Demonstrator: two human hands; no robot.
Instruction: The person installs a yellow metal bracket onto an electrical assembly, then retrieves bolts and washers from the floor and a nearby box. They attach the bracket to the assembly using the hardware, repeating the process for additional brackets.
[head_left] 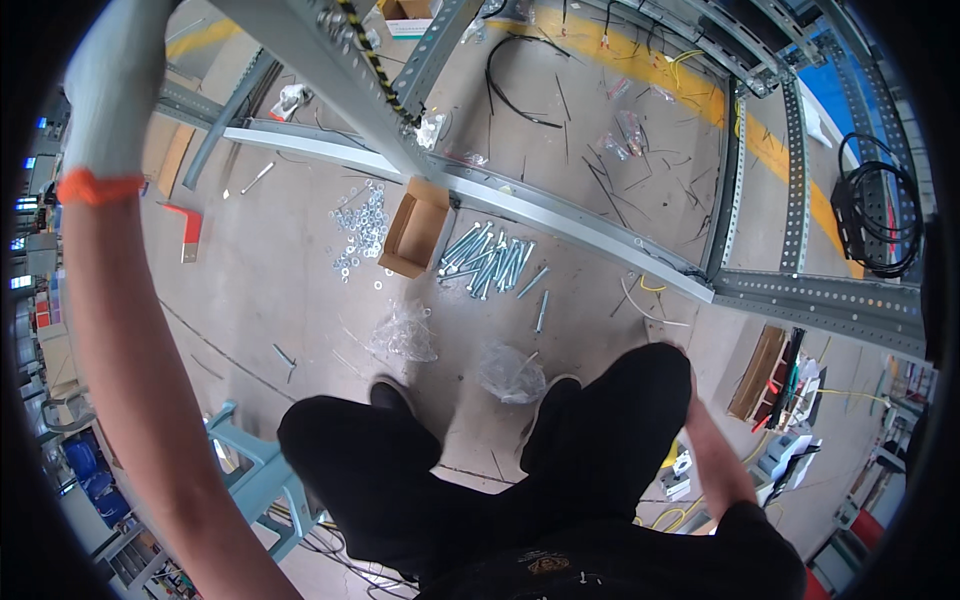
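Hands stand well apart: the left hand (pixel 118 88), in a white knit glove with an orange cuff, is raised at the upper left and its fingers pass out of view, so whether it grips anything cannot be told; the right hand is hidden behind the black-trousered right knee (pixel 650 388), its grasp likewise undetermined. Nearest the raised glove is the grey, perforated metal frame (pixel 585 232), resting on the floor (pixel 300 310) ahead of the crouching person. Its long beams meet at corners, and a thick post slants up toward the viewer, with a yellow-and-black striped cord (pixel 378 62) along it. Progress is judged partial: the main members appear joined, while much hardware remains unfitted. Surfaces look smooth and dull, with rows of round holes on several members. Just beside the near beam lie an open brown cardboard box (pixel 428 192), a scatter of silvery flat washers (pixel 370 225) to its left and a heap of long zinc-coloured bolts (pixel 495 262) to its right. Closer to the shoes are two crumpled clear plastic bags (pixel 405 332). Farther out lie a red, angled tool (pixel 190 232) at left and a black coiled cable (pixel 880 215) at right.
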